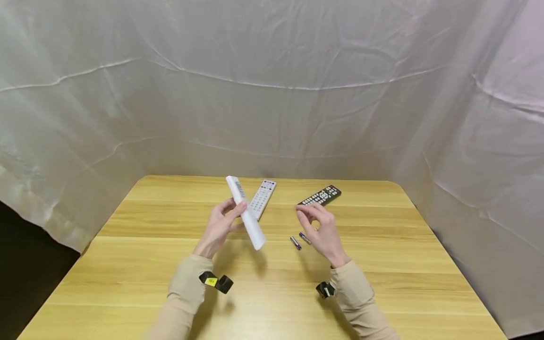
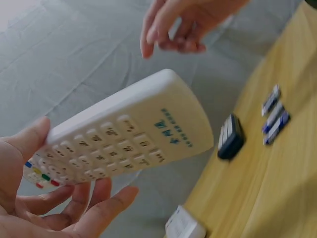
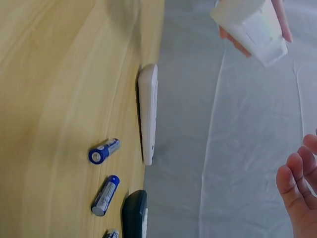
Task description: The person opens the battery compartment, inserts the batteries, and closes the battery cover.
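My left hand (image 1: 219, 226) grips a white remote control (image 2: 114, 134) above the table, thumb on one edge and fingers beneath. The remote is tilted; its button face and blue lettering show in the left wrist view, while its back (image 3: 255, 32) appears in the right wrist view. My right hand (image 1: 323, 231) is raised over the table with loosely bent fingers (image 3: 292, 183), nothing between them. Below it lie blue-and-silver batteries (image 1: 295, 242), three of them in the wrist views, one battery (image 3: 105, 196) close to a dark remote.
A second white remote (image 1: 262, 198) lies on the wooden table (image 1: 148, 293) behind my left hand, buttons up. The black remote (image 1: 325, 194) lies beyond my right hand, which partly covers it. Grey fabric (image 1: 272, 118) hangs around the back and sides.
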Motion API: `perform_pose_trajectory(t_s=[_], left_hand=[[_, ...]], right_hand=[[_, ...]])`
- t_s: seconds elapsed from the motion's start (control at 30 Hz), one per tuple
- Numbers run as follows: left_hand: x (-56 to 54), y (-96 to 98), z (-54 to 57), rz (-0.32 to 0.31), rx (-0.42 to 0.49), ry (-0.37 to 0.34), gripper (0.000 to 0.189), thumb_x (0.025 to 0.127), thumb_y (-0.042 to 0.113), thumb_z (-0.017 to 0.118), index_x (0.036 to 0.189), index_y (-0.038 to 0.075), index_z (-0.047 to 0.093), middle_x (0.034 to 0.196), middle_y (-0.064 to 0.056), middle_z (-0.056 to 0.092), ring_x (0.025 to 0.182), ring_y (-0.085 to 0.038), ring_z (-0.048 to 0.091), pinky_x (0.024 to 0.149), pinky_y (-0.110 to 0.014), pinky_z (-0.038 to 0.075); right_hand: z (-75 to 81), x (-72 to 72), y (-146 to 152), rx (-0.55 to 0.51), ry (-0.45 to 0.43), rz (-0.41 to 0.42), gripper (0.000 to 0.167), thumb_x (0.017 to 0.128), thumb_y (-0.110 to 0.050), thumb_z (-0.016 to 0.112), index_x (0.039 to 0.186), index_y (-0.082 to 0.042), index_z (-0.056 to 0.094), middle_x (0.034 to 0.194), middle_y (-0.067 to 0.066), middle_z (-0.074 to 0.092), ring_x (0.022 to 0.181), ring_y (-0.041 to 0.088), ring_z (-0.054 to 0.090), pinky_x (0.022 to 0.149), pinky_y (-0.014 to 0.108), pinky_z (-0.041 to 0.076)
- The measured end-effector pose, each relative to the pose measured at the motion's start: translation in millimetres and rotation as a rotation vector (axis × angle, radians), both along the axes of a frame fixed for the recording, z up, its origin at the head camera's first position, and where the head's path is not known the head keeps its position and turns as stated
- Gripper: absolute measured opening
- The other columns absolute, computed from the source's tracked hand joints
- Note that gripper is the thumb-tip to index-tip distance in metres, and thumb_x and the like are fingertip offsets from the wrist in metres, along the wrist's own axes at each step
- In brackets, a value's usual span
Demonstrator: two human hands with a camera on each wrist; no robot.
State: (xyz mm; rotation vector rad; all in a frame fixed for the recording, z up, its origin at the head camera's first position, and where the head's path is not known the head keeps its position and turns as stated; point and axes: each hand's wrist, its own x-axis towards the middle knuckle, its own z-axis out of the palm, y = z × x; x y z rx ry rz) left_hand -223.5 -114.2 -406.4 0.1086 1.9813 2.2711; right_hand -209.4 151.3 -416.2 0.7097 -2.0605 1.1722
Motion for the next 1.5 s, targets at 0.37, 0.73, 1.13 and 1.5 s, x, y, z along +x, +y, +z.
perform_pose_trajectory(t_s=[0.37, 0.73, 1.13, 1.5], left_hand=[[-25.2, -28.4, 2.1, 0.138, -0.236, 0.052, 0.057, 0.100, 0.033, 0.063, 0.142, -0.003, 0.048, 0.130, -0.016, 0.048, 0.093, -0.012, 0.058, 0.082, -0.027, 0.064], [-51.2, -61.5, 1.8, 0.339, -0.890, 0.066, 0.079, 0.087, 0.060, 0.068, 0.142, 0.006, 0.053, 0.128, -0.021, 0.065, 0.096, -0.030, 0.064, 0.067, -0.025, 0.045], [-77.2, -80.2, -12.2, 0.442, -1.181, 0.111, 0.060, 0.083, 0.051, 0.077, 0.108, -0.002, 0.066, 0.089, -0.019, 0.067, 0.064, -0.022, 0.053, 0.056, -0.027, 0.034], [-91.0, -86.1, -40.2, 0.452, -1.381, 0.124, 0.049, 0.083, 0.042, 0.081, 0.091, -0.004, 0.064, 0.077, -0.017, 0.064, 0.062, -0.025, 0.051, 0.054, -0.030, 0.032]], right_hand=[[2.6, -2.5, 12.6, -0.017, -0.066, -0.014, 0.016, 0.091, 0.004, 0.068, 0.106, 0.003, 0.075, 0.081, 0.008, 0.066, 0.071, 0.004, 0.056, 0.064, 0.013, 0.050], [3.2, -2.8, 16.6, -0.024, -0.088, -0.028, 0.016, 0.091, 0.002, 0.069, 0.106, 0.001, 0.075, 0.083, 0.009, 0.068, 0.073, 0.001, 0.057, 0.065, 0.016, 0.053], [4.3, 0.2, 16.7, -0.013, -0.105, -0.036, 0.016, 0.092, 0.001, 0.068, 0.107, 0.003, 0.075, 0.084, 0.008, 0.069, 0.073, 0.001, 0.057, 0.066, 0.013, 0.053], [2.8, 2.0, 18.7, 0.000, -0.102, -0.035, 0.015, 0.092, 0.001, 0.068, 0.105, 0.002, 0.075, 0.083, 0.008, 0.068, 0.072, 0.001, 0.057, 0.064, 0.016, 0.055]])
